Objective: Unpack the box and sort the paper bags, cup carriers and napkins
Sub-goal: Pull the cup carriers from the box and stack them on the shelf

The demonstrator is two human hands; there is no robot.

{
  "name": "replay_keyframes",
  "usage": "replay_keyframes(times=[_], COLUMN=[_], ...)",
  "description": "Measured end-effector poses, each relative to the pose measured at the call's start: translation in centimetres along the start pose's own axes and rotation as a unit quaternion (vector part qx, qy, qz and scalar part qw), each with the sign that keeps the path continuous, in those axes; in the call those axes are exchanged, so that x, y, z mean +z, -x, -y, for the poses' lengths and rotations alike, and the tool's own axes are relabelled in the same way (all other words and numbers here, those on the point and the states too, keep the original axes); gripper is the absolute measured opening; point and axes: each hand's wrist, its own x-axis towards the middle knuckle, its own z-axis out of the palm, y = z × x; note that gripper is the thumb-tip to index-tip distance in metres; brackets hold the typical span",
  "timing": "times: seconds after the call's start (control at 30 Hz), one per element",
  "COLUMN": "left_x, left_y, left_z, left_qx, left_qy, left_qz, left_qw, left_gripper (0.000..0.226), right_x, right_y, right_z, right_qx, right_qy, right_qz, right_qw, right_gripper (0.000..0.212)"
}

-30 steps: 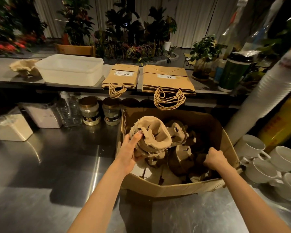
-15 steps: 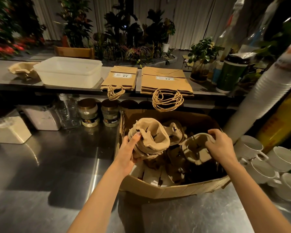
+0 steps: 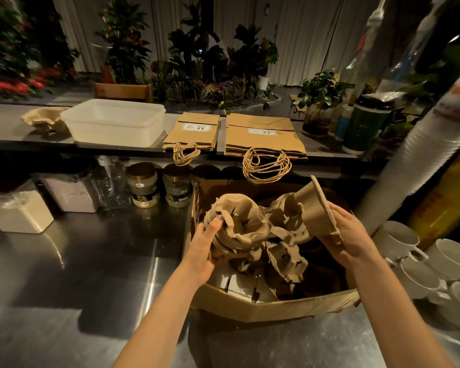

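Left hand [image 3: 204, 247] grips the nested cup carrier stack [image 3: 237, 224], thumb over its rim. Right hand [image 3: 349, 235] clasps one tilted carrier [image 3: 314, 205]. Both are above the box [image 3: 276, 306], on the counter [image 3: 91, 261] toward its right side. Moulded pulp looks light, stiffish, crushable; best held by the rims.

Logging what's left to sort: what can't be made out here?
Head view.
Floor of the cardboard box: hidden by cup carriers and shadow; napkins unconfirmed.
The stack in the left hand: nested layers too blurred to count.
Labels on the paper bags: print too small.
White mugs: cut off at right edge.
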Motion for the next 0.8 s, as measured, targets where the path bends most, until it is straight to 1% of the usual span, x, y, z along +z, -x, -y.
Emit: replay_keyframes(times=[0.1, 0.23, 0.3, 0.37, 0.4, 0.43, 0.53, 0.6, 0.67, 0.73, 0.8], left_x=[0.1, 0.5, 0.7, 0.8, 0.9, 0.9, 0.9, 1.0, 1.1, 1.1, 1.0], left_y=[0.0, 0.1, 0.1, 0.1, 0.1, 0.1, 0.1, 0.2, 0.3, 0.5, 0.5], left_z=[-0.1, -0.2, -0.2, -0.2, -0.2, -0.2, -0.3, -0.4, -0.4, -0.4, -0.5], left_qx=[-0.006, -0.008, -0.007, -0.009, -0.009, -0.010, -0.011, -0.013, -0.015, -0.013, -0.011], left_qy=[0.006, -0.007, -0.011, -0.011, -0.011, -0.011, -0.003, -0.002, -0.008, -0.010, 0.001], left_qz=[-0.007, -0.037, -0.049, -0.059, -0.063, -0.066, -0.074, -0.073, -0.069, -0.065, -0.063], left_qw=[1.000, 0.999, 0.999, 0.998, 0.998, 0.998, 0.997, 0.997, 0.997, 0.998, 0.998], left_gripper=[0.069, 0.073, 0.064, 0.051, 0.048, 0.047, 0.045, 0.045, 0.046, 0.048, 0.058], right_x=[0.1, 0.7, 1.0, 1.3, 1.4, 1.4, 1.2, 1.0, 0.9, 1.0, 1.0], right_y=[0.3, 0.4, 0.5, 0.7, 0.7, 0.7, 0.6, 0.5, 0.4, 0.5, 0.5], right_z=[0.0, 0.2, 0.3, 0.5, 0.6, 0.8, 1.3, 1.6, 1.9, 1.9, 1.8], right_qx=[-0.005, -0.026, -0.036, -0.044, -0.046, -0.048, -0.047, -0.053, -0.062, -0.063, -0.061], right_qy=[0.003, 0.019, 0.026, 0.020, 0.016, 0.011, -0.023, -0.033, -0.033, -0.027, -0.027], right_qz=[0.006, -0.008, -0.014, -0.017, -0.020, -0.021, -0.009, -0.010, -0.012, -0.013, -0.018], right_qw=[1.000, 0.999, 0.999, 0.999, 0.999, 0.999, 0.999, 0.998, 0.997, 0.998, 0.998], right_gripper=[0.017, 0.017, 0.020, 0.034, 0.040, 0.040, 0.023, 0.016, 0.015, 0.018, 0.024])
